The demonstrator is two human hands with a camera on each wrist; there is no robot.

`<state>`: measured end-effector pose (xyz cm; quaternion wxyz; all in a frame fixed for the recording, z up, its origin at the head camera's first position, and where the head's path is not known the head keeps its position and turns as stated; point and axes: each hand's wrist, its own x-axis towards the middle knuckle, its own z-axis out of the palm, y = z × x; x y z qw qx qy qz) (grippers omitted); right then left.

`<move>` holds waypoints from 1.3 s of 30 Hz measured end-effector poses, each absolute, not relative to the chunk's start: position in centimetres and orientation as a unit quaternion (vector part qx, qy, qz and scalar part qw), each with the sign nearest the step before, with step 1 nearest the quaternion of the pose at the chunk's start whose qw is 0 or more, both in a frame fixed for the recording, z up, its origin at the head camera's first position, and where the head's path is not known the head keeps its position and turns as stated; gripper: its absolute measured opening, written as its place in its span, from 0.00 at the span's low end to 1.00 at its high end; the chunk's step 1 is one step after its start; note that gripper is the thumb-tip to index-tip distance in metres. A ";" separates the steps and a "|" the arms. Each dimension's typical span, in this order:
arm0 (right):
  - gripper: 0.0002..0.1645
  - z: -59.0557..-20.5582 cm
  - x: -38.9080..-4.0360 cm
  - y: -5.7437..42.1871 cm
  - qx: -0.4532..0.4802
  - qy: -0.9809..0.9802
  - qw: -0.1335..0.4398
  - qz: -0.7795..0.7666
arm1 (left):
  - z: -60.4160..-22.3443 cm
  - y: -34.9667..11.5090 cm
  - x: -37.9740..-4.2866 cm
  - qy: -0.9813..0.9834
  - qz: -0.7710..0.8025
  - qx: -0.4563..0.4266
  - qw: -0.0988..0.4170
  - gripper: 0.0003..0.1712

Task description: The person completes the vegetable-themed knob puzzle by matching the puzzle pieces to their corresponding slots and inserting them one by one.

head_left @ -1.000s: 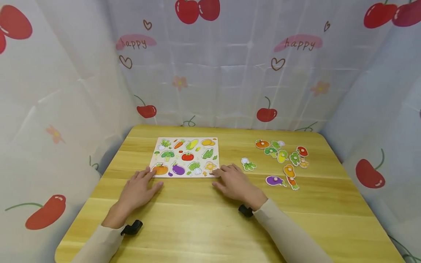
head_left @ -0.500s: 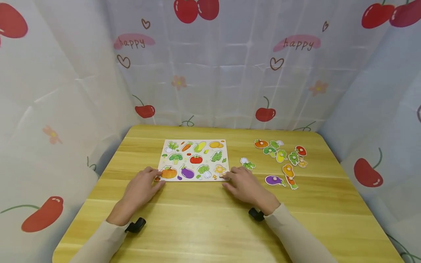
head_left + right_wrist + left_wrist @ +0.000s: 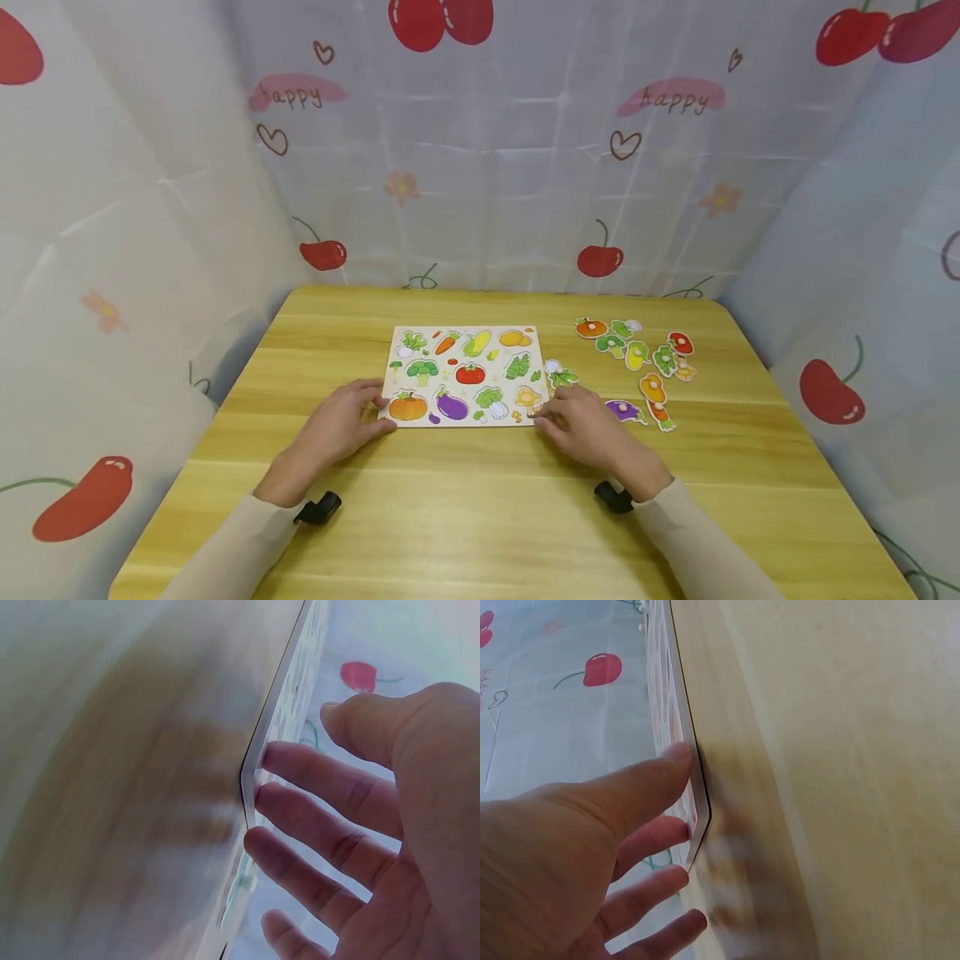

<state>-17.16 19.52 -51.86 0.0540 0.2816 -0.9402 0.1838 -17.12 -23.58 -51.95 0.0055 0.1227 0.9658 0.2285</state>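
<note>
A flat vegetable puzzle board (image 3: 495,372) lies on the table in the head view, printed with a pumpkin, eggplant, tomato and more. At its near left corner is my left hand (image 3: 337,425). The left wrist view shows the thumb (image 3: 671,761) on the near edge and the index finger beside the corner. My right hand (image 3: 588,425) is at the near right corner; in the right wrist view its extended fingers (image 3: 330,780) touch that corner while the thumb stays off. Close against the board's right edge lies a white radish piece (image 3: 562,375).
More knobbed vegetable pieces lie to the right: a pumpkin (image 3: 591,328), a broccoli (image 3: 611,345), a tomato (image 3: 680,342), a carrot (image 3: 661,416) and several others. Part of an eggplant piece (image 3: 622,410) sits beyond the right hand. Cherry-print curtains (image 3: 480,225) surround the wooden table (image 3: 465,517).
The board has slid to the right and slightly nearer, with both hands moving along at its corners. Its right edge now reaches the radish piece. The view has shifted slightly.
</note>
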 end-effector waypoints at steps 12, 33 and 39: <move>0.12 -51.5 -16.5 22.3 0.276 -0.938 0.044 0.205 | -51.8 -22.2 -16.9 0.950 0.267 0.161 0.024 0.14; 0.18 -51.3 -15.9 26.3 0.238 -0.943 0.034 0.230 | -52.1 -19.1 -16.5 0.952 0.223 0.204 0.054 0.33; 0.03 -51.3 -17.2 27.8 0.198 -0.943 0.059 0.260 | -52.1 -19.3 -16.7 0.951 0.221 0.206 0.065 0.34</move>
